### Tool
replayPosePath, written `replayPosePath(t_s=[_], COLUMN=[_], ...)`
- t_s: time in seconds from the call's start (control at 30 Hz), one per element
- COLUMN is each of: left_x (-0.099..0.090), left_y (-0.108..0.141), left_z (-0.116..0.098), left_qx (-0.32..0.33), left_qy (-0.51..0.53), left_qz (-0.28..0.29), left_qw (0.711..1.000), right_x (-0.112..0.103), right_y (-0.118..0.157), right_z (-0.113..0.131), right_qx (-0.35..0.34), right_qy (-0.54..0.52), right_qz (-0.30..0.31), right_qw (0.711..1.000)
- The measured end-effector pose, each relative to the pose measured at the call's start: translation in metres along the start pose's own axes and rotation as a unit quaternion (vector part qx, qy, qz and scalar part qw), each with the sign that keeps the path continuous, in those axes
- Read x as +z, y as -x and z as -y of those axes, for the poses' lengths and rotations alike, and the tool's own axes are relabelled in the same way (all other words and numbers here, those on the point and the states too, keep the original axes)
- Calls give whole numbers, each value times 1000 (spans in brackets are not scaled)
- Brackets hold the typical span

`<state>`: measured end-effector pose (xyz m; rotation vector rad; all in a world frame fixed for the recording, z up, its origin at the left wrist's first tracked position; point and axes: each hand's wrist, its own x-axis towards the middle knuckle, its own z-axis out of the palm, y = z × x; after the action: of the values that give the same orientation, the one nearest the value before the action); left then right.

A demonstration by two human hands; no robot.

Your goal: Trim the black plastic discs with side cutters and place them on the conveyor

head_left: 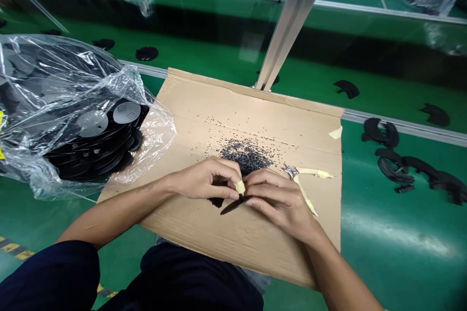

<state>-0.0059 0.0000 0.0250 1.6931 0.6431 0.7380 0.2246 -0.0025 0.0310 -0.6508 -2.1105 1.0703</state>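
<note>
Over a sheet of brown cardboard (197, 92), my left hand (207, 178) and my right hand (277, 197) meet at a dark, flat part (232, 205). Both hands have their fingers closed on it, and a finger of my left hand is wrapped in pale yellow tape. Part of the piece is hidden by the fingers. Just beyond the hands lies a heap of tiny black bits (248, 152). Pliers (301, 175) with pale yellow taped handles rest on the cardboard, to the right of the heap and close to my right hand.
A clear plastic bag (62, 102) with several black discs stands at the left, overlapping the cardboard. Curved black parts (392, 167) lie on the green table (394, 252) at the right. A metal post (295, 14) rises beyond the cardboard.
</note>
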Motion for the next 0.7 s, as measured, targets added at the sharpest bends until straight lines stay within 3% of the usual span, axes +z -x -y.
replayPosePath(t_s=[0.23, 0.33, 0.43, 0.6, 0.7], left_x=[7, 13, 16, 15, 14], left_y=[-2, -1, -1, -2, -3], left_z=[10, 12, 14, 17, 19], left_qx=[46, 46, 19, -3, 3], left_qy=[28, -28, -49, 2, 3], left_qz=[-77, -119, -194, -264, -271], left_qw=[996, 991, 980, 965, 963], right_x=[11, 6, -13, -53, -65], right_y=[7, 5, 12, 50, 59], right_z=[-2, 2, 4, -6, -10], right_qx=[-63, -57, 17, 173, 200], right_qy=[145, 191, 264, 461, 484], right_qz=[-146, -119, -77, -20, 0], right_qw=[977, 973, 961, 870, 852])
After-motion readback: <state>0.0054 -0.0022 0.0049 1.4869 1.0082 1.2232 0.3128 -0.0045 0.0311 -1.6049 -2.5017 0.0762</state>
